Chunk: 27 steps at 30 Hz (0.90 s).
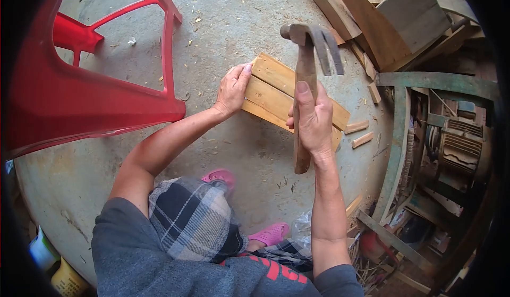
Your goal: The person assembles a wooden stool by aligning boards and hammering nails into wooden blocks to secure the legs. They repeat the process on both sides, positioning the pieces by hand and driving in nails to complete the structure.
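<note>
A small panel of wooden slats (276, 90) lies flat on the concrete floor. My left hand (232, 90) presses on the panel's left end, fingers spread over its edge. My right hand (313, 117) grips the wooden handle of a claw hammer (307, 58). The hammer is raised above the panel, its metal head up near the top and the claws pointing right. The right part of the panel is hidden behind my right hand and the handle.
A red plastic chair (79, 95) stands at the left. Wood offcuts (361, 132) lie right of the panel. Stacked planks (393, 15) fill the top right, a green-framed machine with a motor (457, 143) the right side. My pink sandals (271, 234) rest on the floor.
</note>
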Motion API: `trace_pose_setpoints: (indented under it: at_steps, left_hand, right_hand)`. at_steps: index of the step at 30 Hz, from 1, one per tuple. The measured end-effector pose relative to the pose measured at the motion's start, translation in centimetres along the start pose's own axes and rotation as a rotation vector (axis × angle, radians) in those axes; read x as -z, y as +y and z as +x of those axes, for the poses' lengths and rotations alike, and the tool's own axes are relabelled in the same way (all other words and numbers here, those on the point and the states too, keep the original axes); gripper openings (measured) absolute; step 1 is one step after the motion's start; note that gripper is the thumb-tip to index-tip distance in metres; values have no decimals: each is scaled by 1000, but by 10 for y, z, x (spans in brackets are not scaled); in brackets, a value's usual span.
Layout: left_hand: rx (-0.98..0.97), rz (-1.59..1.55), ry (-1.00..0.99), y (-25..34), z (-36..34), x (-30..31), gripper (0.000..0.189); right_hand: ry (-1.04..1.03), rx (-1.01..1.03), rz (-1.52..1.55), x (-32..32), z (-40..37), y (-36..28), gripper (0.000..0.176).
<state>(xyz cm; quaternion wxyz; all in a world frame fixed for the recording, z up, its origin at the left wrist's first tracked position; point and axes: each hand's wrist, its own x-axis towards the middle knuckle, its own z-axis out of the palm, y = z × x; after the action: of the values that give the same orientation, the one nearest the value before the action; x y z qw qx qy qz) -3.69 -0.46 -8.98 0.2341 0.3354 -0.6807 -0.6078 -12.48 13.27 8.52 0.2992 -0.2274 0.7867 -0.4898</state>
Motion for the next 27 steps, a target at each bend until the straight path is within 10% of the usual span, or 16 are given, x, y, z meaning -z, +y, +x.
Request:
trace_pose_setpoints:
  at_steps: [8, 12, 15, 24, 27]
  left_hand:
    - [28, -129, -109, -8, 3, 11, 46]
    - [153, -235, -150, 10, -27, 23, 47]
    - [-192, 148, -141, 6, -64, 30, 60]
    - [-273, 330, -131, -7, -73, 31, 86]
    - [-175, 312, -149, -18, -85, 33, 81]
  right_hand:
    - [-229, -320, -80, -2, -4, 14, 60]
    - [-194, -174, -77, 5, -40, 6, 68]
    - [-125, 14, -45, -5, -57, 17, 60]
    - [-158, -239, -66, 2, -63, 23, 56]
    - [-101, -9, -193, -14, -66, 68, 66]
